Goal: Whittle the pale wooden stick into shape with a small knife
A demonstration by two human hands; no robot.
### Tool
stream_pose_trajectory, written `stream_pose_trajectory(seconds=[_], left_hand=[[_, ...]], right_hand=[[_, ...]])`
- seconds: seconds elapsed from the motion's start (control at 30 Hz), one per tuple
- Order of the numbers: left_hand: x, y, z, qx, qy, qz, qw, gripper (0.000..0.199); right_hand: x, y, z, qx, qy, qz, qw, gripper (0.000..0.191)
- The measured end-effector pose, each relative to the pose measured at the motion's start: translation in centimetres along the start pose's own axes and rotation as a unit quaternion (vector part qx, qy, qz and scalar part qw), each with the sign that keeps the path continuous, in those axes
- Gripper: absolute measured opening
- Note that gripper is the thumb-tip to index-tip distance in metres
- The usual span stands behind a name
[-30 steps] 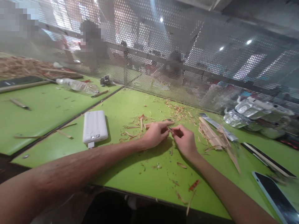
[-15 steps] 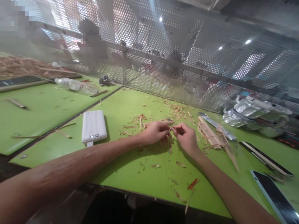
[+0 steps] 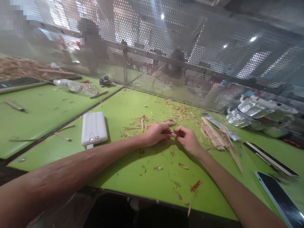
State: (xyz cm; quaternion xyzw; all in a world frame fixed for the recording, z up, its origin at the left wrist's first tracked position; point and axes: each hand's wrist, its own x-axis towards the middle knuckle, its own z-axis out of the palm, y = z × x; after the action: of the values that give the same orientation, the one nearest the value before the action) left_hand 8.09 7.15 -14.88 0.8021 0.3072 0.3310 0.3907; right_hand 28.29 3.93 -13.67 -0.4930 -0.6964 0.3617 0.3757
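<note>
Over the green table [image 3: 152, 167], my left hand [image 3: 157, 134] and my right hand [image 3: 186, 136] meet at their fingertips. My right thumb and fingers pinch a thin dark sliver [image 3: 175, 131], too small to identify. The fingers of my left hand are bent and closed beside it; what they hold, if anything, is hidden. Just behind my left hand lies a wooden piece [image 3: 169, 122] with a dark spot. Wood shavings [image 3: 181, 110] are scattered behind and around both hands.
A white power bank [image 3: 94, 128] lies left, a plastic bottle [image 3: 76, 87] beyond it. To the right are wood strips [image 3: 215, 136], a metal ruler [image 3: 220, 126], a phone [image 3: 277, 196] and foil-like packages [image 3: 258, 114]. A perforated screen [image 3: 147, 63] stands behind; people are beyond it.
My right fingers have shifted slightly and the dark sliver between the hands now shows more clearly. The camera view has moved a little.
</note>
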Motion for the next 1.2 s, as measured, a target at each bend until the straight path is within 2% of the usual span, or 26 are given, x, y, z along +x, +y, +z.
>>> stream_pose_trajectory(seconds=[0.1,0.27,0.47,0.67,0.73,0.9,1.07,1.2], left_hand=[[0.0,0.0,0.0,0.007,-0.014,-0.004,1.000,0.015],[0.3,-0.2,-0.4,0.060,-0.012,0.028,0.998,0.017],[0.3,-0.6,-0.5,-0.019,-0.015,-0.004,1.000,0.026],[0.2,-0.6,0.3,-0.127,-0.045,-0.052,0.989,0.020],[0.2,-0.6,0.6,-0.114,-0.025,-0.045,0.992,0.017],[0.2,-0.4,0.9,0.023,0.071,0.028,0.997,0.012],[0.0,0.2,0.8,0.036,0.078,0.041,0.996,0.009],[-0.1,0.7,0.6,0.014,0.072,0.006,0.997,0.012]], right_hand=[[0.2,0.0,0.0,-0.006,0.011,-0.005,1.000,0.038],[0.3,-0.3,-0.7,-0.012,0.007,-0.002,1.000,0.039],[0.1,-0.8,-1.0,-0.010,-0.019,0.027,0.999,0.042],[0.5,-0.7,-0.7,-0.006,0.013,0.007,1.000,0.041],[0.6,-0.6,-0.6,-0.006,0.019,0.005,1.000,0.041],[0.5,-0.2,-0.5,0.001,0.037,0.011,0.999,0.040],[0.3,-0.1,-0.1,0.012,0.043,0.021,0.999,0.042],[0.0,-0.1,0.1,0.017,0.056,0.022,0.998,0.042]])
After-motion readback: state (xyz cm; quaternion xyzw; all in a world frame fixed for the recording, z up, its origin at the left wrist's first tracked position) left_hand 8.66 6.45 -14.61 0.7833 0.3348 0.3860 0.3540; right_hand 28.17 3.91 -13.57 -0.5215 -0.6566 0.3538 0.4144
